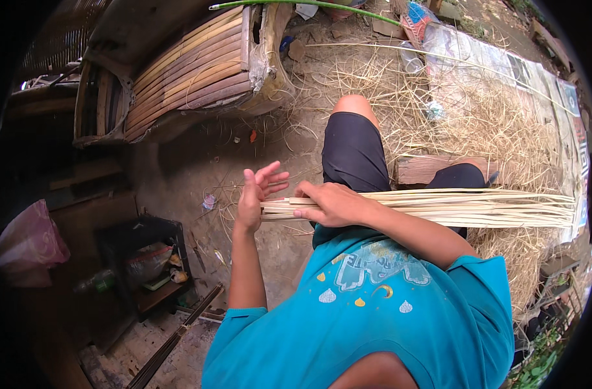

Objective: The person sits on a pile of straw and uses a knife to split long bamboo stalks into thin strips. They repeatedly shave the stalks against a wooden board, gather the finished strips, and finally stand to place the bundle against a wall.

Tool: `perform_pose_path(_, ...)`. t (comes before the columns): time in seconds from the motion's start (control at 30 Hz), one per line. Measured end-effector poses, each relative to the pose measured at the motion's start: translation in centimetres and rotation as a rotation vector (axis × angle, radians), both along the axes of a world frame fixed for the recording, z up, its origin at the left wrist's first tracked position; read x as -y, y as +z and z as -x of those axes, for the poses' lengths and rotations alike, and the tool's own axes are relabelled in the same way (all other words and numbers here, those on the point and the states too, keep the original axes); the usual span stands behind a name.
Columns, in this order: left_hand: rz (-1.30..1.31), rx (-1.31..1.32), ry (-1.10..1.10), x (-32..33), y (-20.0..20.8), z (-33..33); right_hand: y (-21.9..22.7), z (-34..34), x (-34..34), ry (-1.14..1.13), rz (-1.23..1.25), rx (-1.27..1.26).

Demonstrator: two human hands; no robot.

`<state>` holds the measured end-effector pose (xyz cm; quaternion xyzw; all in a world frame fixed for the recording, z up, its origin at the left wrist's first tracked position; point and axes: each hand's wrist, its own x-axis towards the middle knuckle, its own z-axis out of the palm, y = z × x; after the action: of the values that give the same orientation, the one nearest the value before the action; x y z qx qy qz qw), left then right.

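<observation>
A long bundle of pale, thin bamboo-like strips lies crosswise over my lap. Its left ends sit close together, while the right ends fan out a little. My right hand wraps over the bundle near those left ends, thumb and fingers closed on it. My left hand is upright at the left tips, its palm against or very near the ends and its fingers apart. Whether the palm touches every tip I cannot tell.
Dry shavings cover the ground and a printed sheet at right. A slatted wooden bench stands far left, a small dark shelf at left. A wooden block lies by my legs; a green pole crosses the far edge.
</observation>
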<state>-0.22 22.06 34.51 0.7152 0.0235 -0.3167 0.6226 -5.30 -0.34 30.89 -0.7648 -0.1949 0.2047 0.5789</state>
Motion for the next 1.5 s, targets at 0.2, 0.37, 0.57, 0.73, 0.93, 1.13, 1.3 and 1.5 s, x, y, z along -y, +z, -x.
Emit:
perform_pose_path(0.2, -0.352, -0.018, -0.438, -1.6, 0.2, -1.0, -1.5, 1.2, 1.4, -0.141, -0.025, 0.094)
perform_pose_path(0.37, -0.333, -0.036, -0.512, -1.0, 1.5, -1.9, -1.4, 2.3, 0.9, -0.306, 0.059, 0.402)
perform_pose_path(0.57, -0.317, -0.09, -0.497, -1.3, 1.9, -1.2, -0.7, 2.5, 4.0, -0.445, -0.004, 0.419)
perform_pose_path(0.73, -0.4, -0.037, -0.502, -0.3, 1.9, -2.0, -0.5, 3.6, 5.0, -0.351, -0.075, 0.247)
perform_pose_path(0.93, -0.234, -0.136, -0.365, -2.7, -0.4, -1.7, 1.7, 2.5, -2.2, -0.342, -0.327, 0.484)
perform_pose_path(1.13, 0.0, -0.246, -0.052, -3.6, -1.9, -1.9, 1.7, 0.8, -3.2, -0.32, -0.265, 0.645)
perform_pose_path(1.3, 0.212, -0.238, 0.3, -3.7, -4.0, -1.0, -3.8, 3.0, 6.1, -0.441, 0.032, 0.233)
perform_pose_path(1.5, 0.555, -0.13, 0.351, -2.1, -3.3, -0.8, -5.6, 7.1, 14.8, -0.425, 0.147, -0.124)
